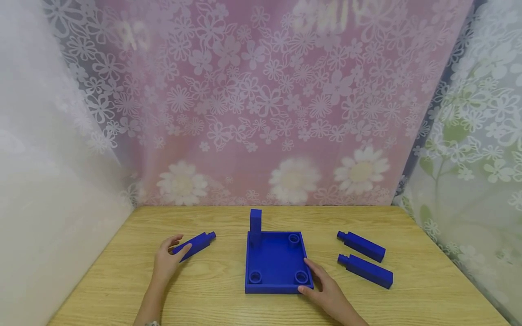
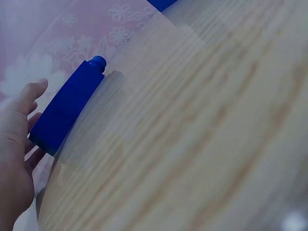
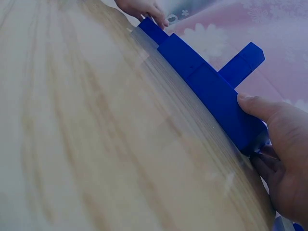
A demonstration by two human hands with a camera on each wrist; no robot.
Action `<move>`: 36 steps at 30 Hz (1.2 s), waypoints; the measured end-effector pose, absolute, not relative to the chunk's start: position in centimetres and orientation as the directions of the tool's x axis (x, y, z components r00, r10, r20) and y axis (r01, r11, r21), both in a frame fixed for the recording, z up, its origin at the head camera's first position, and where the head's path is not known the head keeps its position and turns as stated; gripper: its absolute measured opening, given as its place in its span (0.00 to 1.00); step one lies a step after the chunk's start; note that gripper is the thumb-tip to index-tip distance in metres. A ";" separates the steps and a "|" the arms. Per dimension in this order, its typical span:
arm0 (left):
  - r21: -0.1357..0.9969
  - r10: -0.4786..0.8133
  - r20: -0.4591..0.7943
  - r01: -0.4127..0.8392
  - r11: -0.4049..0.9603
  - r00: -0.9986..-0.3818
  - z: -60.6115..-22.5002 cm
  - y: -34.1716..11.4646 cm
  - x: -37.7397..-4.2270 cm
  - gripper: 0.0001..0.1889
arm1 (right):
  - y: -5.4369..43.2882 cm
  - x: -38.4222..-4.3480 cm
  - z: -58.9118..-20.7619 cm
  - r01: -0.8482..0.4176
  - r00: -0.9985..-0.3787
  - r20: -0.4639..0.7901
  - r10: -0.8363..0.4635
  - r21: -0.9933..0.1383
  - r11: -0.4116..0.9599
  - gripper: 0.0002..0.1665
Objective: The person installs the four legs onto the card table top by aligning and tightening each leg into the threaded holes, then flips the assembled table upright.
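Observation:
A blue square base (image 1: 274, 260) with a raised rim lies on the table, with round sockets in three corners. At its far left corner a blue square post (image 1: 255, 222) stands upright. My right hand (image 1: 328, 290) grips the base's near right corner, thumb at the front edge and fingers along the right side. On the left, a loose blue post (image 1: 196, 244) with a narrow round peg lies slanted, peg end away from me. My left hand (image 1: 167, 260) is at its near end, thumb and fingers spread around it; in the left wrist view the raised digit (image 2: 36, 91) stands apart from the post.
Two more blue posts, a far one (image 1: 363, 246) and a near one (image 1: 367, 271), lie on the right, pegs toward the base. The wood-grain table (image 1: 204, 303) ends at a pink flowered curtain (image 1: 261, 113). Pale sheets hang on both sides.

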State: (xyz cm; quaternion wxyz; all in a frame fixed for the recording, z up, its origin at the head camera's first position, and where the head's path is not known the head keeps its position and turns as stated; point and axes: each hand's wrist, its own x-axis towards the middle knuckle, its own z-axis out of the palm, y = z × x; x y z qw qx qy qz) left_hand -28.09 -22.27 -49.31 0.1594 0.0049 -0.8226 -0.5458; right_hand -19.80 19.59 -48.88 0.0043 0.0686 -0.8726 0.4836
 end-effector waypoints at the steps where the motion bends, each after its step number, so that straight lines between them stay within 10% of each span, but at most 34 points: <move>1: 0.895 -0.173 0.258 0.168 0.412 -0.950 -49.5 -22.3 -28.1 0.28 | 19.6 -19.8 -48.9 -0.126 -0.990 0.075 -0.116 -0.842 0.525 0.45; 36: 0.794 -0.101 0.301 0.191 0.577 -0.948 -49.9 -22.5 -27.6 0.24 | 19.8 -19.8 -49.1 -0.158 -0.985 0.103 -0.138 -0.855 0.493 0.44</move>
